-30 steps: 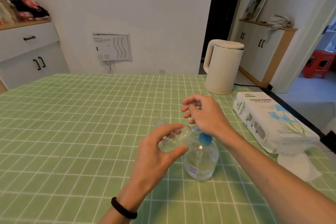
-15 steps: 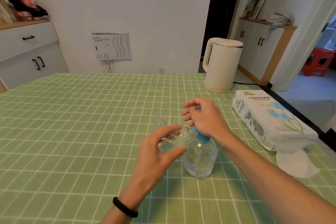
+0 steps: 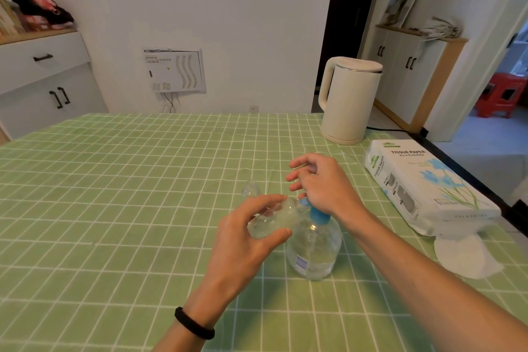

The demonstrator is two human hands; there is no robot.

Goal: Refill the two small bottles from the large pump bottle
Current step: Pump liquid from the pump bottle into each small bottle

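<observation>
- My left hand (image 3: 245,234) pinches one small clear bottle (image 3: 273,220), tilted, its mouth against the blue pump nozzle (image 3: 304,203); I should keep it there.
- The second small bottle (image 3: 251,187) stands just behind, apart.
- The large pump bottle (image 3: 314,248) stands upright on the green checked tablecloth (image 3: 114,208).
- My right hand (image 3: 320,183), fingers loosely spread, rests on the pump head; press slowly.
- Open cloth lies left; the tissue pack (image 3: 423,183) and table edge crowd the right.
</observation>
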